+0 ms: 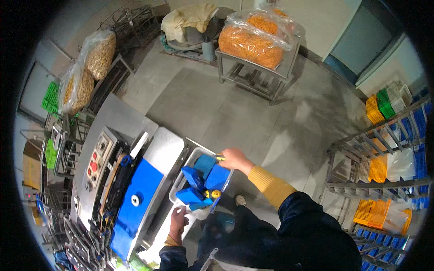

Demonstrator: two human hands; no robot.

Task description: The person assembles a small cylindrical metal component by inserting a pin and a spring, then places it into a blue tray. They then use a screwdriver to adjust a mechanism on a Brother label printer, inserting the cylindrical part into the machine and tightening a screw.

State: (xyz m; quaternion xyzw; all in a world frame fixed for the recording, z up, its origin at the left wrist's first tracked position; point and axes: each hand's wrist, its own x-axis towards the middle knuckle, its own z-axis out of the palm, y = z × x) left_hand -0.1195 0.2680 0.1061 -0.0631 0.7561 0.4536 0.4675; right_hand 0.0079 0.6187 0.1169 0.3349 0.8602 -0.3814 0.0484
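A white plastic bin point(174, 191) sits in front of me, holding several blue blocks or folded pieces point(218, 177) and a yellow-and-black item point(212, 193). At the bin's far right corner, my right hand point(236, 160) is closed on a thin yellow object point(220, 158), whose kind I cannot make out. My left hand point(178, 222) is beside the bin's near left edge, with its fingers loosely bent and apart. Nothing shows in it. Whether its fingertips touch the rim is unclear.
Left of the bin stands a metal machine with a blue belt point(147, 178) and a control panel point(95, 163). A metal stand point(275, 83) bears bags of orange pieces point(253, 47). To the right are racks point(368, 184) with yellow crates point(371, 212). Filled clear bags point(100, 54) lie far left.
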